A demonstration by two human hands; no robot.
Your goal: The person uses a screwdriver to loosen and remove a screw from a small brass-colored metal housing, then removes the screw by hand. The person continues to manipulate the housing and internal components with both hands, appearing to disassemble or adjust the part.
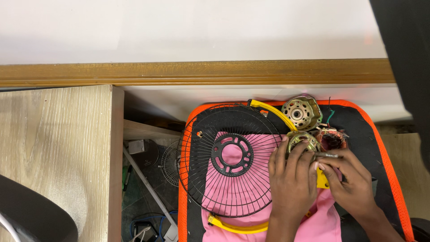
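Left hand (292, 179) fingers cup brass-coloured round motor housing (303, 141); right hand (347, 179) pinches thin metal shaft (327, 155); black wire fan guard (230, 159) left of both.

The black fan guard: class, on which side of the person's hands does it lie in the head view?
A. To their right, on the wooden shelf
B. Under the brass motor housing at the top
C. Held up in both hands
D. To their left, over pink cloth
D: the black fan guard lies flat over the pink cloth, left of the left hand and right hand, which sit at a motor part.
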